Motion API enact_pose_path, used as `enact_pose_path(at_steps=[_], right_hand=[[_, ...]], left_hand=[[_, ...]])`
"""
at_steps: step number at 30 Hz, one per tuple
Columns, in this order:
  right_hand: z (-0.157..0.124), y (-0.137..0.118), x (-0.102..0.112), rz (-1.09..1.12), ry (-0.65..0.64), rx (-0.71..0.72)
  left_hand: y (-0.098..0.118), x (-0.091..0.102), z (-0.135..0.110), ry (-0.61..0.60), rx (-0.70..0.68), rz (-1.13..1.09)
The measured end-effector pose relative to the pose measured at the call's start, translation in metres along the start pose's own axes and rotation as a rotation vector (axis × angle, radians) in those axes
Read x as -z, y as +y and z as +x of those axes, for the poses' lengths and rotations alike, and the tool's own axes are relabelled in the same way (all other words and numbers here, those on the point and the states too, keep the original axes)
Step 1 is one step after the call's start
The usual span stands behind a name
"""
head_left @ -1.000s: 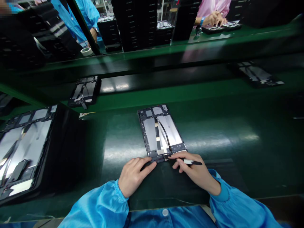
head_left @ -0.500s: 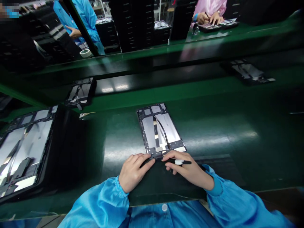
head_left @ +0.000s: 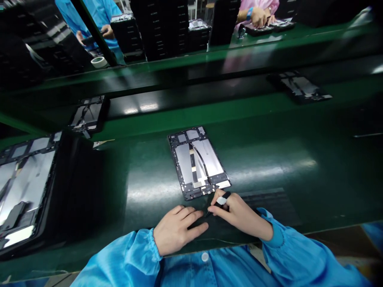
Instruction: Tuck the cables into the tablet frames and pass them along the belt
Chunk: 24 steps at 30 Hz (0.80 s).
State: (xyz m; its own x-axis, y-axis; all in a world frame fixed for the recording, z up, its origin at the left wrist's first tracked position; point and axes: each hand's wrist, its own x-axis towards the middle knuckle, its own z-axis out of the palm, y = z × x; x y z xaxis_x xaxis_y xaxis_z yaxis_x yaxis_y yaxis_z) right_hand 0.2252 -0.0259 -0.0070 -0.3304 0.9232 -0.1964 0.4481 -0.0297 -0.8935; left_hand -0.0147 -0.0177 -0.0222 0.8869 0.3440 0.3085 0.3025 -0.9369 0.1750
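Note:
An opened tablet chassis (head_left: 197, 161) lies face down on the green bench in front of me, showing silver battery cells and a black flex cable. My right hand (head_left: 239, 213) pinches a thin black tool with a white band (head_left: 222, 199), its tip pointing down to the mat just below the tablet's near edge. Beside it, my left hand (head_left: 178, 229) rests flat on the dark mat (head_left: 269, 203) with fingers stretched out and nothing in them. Neither hand touches the tablet.
A stack of opened tablets (head_left: 24, 187) sits at the left edge. Two more tablets (head_left: 88, 113) (head_left: 299, 85) lie on the conveyor strip behind. Black tray stacks (head_left: 161, 28), a tape roll (head_left: 98, 61) and other workers' hands are on the far bench.
Both hands drew back off the tablet's near edge toward me. The right hand turned the tool from lying sideways to pointing tip-down. The left hand slid back and lies flat on the mat.

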Motion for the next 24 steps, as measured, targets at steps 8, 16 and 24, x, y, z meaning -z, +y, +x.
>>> enact_pose_path(at_steps=[8, 16, 24], right_hand=[[0.023, -0.011, 0.021, 0.311, 0.107, -0.009], [0.079, -0.025, 0.021, 0.344, -0.141, -0.14], [0.08, -0.02, 0.012, 0.322, -0.136, -0.167]], left_hand=[[-0.001, 0.003, 0.0, 0.048, 0.065, -0.03], [-0.019, 0.007, -0.003, 0.216, 0.309, 0.047], [-0.017, 0.006, -0.003, 0.234, 0.32, 0.049]])
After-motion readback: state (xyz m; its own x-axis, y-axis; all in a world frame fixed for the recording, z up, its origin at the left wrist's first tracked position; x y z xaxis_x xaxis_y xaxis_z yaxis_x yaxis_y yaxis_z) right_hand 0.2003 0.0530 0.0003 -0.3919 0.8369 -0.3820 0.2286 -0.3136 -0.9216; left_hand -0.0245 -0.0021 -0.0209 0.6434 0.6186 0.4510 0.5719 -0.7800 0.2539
